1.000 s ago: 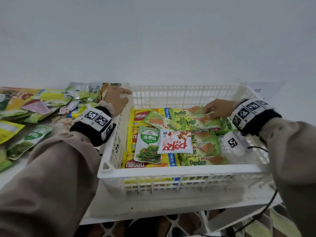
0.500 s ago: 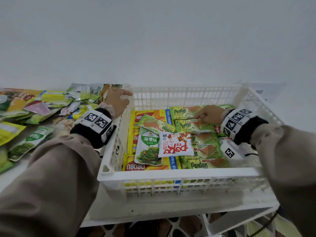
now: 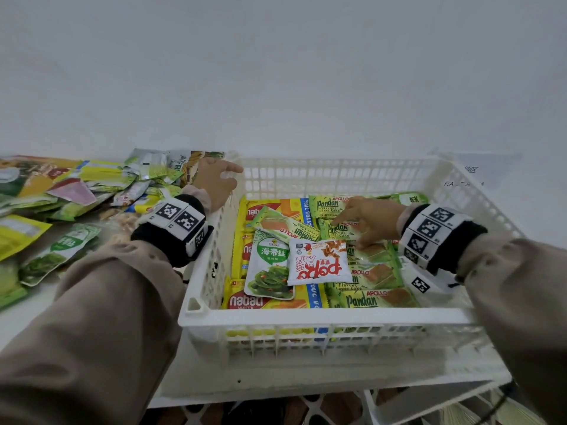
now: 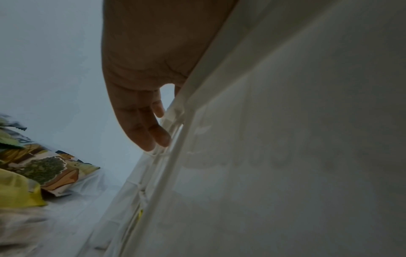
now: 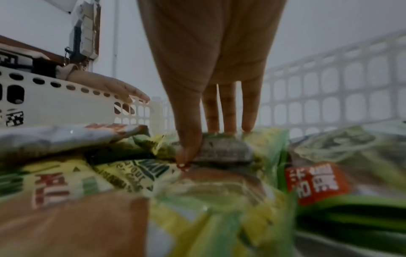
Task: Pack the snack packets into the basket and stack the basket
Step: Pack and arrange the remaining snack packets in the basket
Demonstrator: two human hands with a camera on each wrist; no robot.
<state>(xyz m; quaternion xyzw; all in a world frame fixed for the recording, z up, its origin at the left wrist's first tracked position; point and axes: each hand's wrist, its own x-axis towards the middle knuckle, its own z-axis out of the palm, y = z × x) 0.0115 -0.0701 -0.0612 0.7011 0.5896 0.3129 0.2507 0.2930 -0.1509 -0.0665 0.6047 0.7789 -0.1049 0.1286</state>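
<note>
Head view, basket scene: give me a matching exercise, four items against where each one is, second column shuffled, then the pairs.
Items:
1. left hand
2. right hand
3. red-and-white Popo packet
4. loose snack packets

Places:
A. on top of the packets in the middle of the basket
B. on the table left of the basket
C. on the basket's left rim, near the far corner
D. inside the basket, fingers down on the Pandan cake packets

Pairs: 1-C, 2-D, 3-A, 4-B
</note>
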